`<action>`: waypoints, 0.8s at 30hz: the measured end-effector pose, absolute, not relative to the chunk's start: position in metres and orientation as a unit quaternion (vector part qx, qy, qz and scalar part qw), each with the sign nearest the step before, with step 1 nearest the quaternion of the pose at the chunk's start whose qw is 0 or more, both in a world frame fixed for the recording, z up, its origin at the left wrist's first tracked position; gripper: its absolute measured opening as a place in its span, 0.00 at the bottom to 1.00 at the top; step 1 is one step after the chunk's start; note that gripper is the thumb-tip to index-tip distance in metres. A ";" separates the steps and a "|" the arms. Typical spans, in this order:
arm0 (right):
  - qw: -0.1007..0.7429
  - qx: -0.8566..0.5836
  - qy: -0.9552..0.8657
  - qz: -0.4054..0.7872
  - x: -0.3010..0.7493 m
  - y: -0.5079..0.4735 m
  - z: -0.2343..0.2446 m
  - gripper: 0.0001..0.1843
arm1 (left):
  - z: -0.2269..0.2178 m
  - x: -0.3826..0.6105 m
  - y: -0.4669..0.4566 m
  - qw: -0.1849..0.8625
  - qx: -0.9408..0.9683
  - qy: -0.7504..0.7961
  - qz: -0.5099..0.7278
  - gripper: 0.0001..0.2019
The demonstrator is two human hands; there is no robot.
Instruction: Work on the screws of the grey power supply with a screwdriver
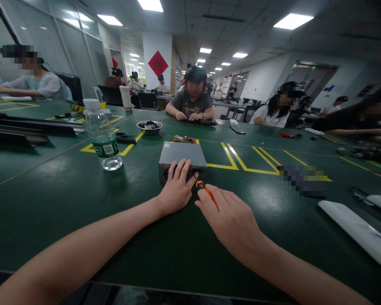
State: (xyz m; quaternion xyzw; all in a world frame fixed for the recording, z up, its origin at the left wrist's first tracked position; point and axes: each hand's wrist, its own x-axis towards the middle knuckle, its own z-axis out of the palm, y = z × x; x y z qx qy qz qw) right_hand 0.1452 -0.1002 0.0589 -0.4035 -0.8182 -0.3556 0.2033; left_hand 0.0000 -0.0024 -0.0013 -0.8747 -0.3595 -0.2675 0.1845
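Box (183, 154) sits on the table (146, 254), within reach. Left hand (177, 186) lies against its near face, fingers spread; right hand (231, 212) grips the driver (200, 184). Good practice: brace the box firmly, hold the driver straight, keep fingertips clear of its tip.
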 end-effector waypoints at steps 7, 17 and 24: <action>0.187 -0.374 -0.843 -0.337 0.141 -0.104 0.058 0.14 | -0.003 0.001 -0.001 0.194 -0.871 -0.363 -0.267 0.23; 0.196 -0.410 -0.822 -0.343 0.144 -0.102 0.059 0.12 | -0.002 0.001 -0.002 0.195 -0.872 -0.360 -0.267 0.23; 0.181 -0.386 -0.828 -0.364 0.142 -0.106 0.058 0.13 | -0.003 0.001 -0.002 0.194 -0.872 -0.362 -0.267 0.23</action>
